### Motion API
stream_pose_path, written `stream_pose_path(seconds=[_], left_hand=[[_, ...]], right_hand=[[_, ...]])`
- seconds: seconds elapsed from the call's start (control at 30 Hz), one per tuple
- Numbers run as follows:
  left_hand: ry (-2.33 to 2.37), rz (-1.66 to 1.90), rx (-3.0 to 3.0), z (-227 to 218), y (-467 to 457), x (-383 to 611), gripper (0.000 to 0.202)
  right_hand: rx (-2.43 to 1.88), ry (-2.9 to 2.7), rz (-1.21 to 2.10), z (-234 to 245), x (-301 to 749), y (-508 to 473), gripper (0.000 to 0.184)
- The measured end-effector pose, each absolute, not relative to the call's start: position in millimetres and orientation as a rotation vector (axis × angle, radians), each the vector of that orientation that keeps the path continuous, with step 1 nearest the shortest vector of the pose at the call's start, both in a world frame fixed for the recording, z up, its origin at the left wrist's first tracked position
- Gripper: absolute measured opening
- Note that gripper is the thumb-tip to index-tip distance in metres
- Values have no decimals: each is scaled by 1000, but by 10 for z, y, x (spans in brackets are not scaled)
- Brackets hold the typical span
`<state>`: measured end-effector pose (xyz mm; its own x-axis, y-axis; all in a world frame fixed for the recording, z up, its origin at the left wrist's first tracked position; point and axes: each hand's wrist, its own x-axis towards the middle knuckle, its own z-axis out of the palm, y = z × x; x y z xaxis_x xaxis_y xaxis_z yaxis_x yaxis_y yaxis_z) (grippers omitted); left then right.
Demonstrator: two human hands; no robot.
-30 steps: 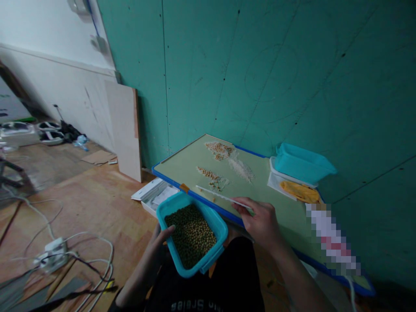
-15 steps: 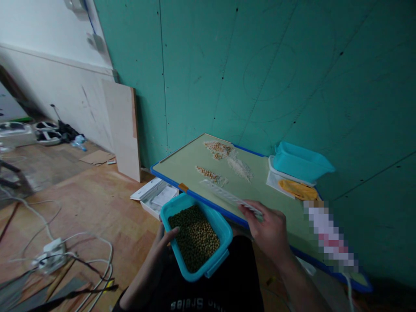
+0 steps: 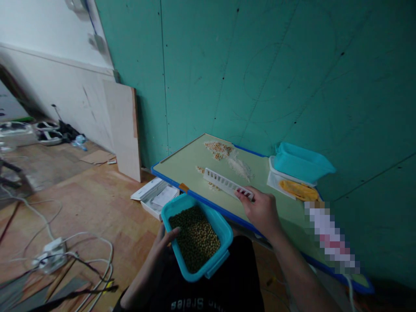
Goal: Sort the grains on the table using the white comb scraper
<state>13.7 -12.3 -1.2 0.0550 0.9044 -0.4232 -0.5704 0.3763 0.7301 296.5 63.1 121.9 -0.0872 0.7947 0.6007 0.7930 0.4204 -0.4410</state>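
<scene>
White slotted strip [image 3: 224,185], pinched by the right hand [image 3: 261,212], is now hiding more of the small bean pile [image 3: 200,169] on the table [image 3: 182,167], while the left hand [image 3: 165,239] is clasping the turquoise tub [image 3: 217,222] beside the table.

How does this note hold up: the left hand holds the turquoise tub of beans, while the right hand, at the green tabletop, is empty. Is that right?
The right hand isn't empty: the head view shows it holding a white slotted strip at the green tabletop. The left hand does hold the turquoise tub of beans.
</scene>
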Motion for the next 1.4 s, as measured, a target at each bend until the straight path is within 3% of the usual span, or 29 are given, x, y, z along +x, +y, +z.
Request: stream_pose_path(seconds=[0.37,0.57,0.8,1.13,1.4], left_hand=[[1068,1182,427,-92,-75,122,94],[1055,1181,388,-26,-74,123,104],[1034,1208,403,-112,-46,94,97],[1005,1205,395,-63,-71,72,106],[1011,1191,372,76,-116,117,97]], right_hand=[[-1309,-1930,107,1332,2797,747,20],[-1276,-1959,102,1373,2758,719,19],[-1233,-1995,97,1431,2779,649,19],[-1208,-1975,95,1389,2897,507,23],[-1230,-1952,76,1284,3036,374,18]])
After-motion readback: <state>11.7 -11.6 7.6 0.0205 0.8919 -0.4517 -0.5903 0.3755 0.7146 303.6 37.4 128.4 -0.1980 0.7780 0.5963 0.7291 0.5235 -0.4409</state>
